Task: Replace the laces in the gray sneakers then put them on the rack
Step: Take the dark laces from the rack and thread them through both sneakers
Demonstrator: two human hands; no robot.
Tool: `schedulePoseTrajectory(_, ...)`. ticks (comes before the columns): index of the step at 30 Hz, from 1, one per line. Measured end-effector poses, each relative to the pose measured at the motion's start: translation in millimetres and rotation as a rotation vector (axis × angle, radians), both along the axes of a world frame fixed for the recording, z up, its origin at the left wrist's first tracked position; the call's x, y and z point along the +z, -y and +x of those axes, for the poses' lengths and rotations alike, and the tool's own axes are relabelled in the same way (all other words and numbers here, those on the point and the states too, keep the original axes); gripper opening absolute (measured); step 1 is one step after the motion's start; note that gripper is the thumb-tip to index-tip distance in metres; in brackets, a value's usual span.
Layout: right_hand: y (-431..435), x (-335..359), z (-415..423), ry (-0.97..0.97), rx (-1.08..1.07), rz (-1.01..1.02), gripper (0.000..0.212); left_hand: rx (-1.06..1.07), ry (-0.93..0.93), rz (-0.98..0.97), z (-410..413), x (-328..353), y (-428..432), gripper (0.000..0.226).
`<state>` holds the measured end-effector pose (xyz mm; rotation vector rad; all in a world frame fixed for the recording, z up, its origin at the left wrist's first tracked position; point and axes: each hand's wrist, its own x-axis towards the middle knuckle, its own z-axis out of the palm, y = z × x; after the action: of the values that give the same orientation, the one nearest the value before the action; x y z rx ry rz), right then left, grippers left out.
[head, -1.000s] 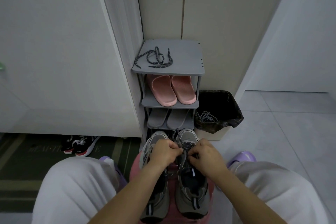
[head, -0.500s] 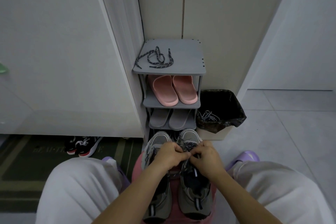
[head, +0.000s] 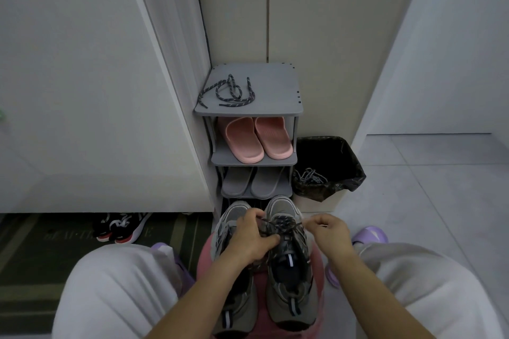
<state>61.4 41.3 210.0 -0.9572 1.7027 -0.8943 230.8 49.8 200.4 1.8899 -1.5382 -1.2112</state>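
Two gray sneakers stand side by side on a pink stool (head: 205, 259) between my knees, toes pointing away. My left hand (head: 252, 237) rests over the left sneaker (head: 234, 305) and pinches the dark speckled lace (head: 283, 221) at the right sneaker's (head: 289, 289) eyelets. My right hand (head: 329, 230) sits just right of that sneaker, fingers curled, pinching the lace's other end. A second dark lace (head: 228, 92) lies loose on the top shelf of the gray rack (head: 275, 107).
Pink slippers (head: 254, 139) and gray slippers (head: 252, 181) fill the rack's middle shelves. A black-lined bin (head: 344, 162) to its right holds old gray laces (head: 309, 176). Black-and-red shoes (head: 119, 226) lie on a dark mat at left. Tiled floor stretches right.
My right hand has pulled away to the right, drawing the lace out from the right sneaker. My left hand stays on the eyelets. The view has tilted slightly.
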Motion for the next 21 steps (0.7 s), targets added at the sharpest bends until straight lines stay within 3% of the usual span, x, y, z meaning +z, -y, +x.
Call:
schedulePoseTrajectory(4,3.5,6.0,-33.1,0.165,-0.321,-0.007,0.005,-0.016,0.019,-0.002,-0.4,3.9,-1.3,0.062)
schedulePoseTrajectory(8,3.9,2.3,-57.8,0.252,-0.625,0.032,0.009,-0.055,0.031,-0.018,-0.8,2.5,-2.6,0.060)
schedulePoseTrajectory(12,0.8,3.1,-41.4,0.113,-0.339,0.067,0.015,-0.119,0.053,0.007,-3.0,-0.9,-1.9,0.051)
schedulePoseTrajectory(15,-1.2,1.6,-22.2,-0.148,-0.093,-0.030,0.030,-0.087,0.034,0.040,-4.3,-2.0,-2.1,0.040)
schedulePoseTrajectory(21,-7.5,-4.0,6.8,-0.516,0.351,-0.190,0.030,-0.045,0.038,0.045,-5.9,-0.1,-1.8,0.044)
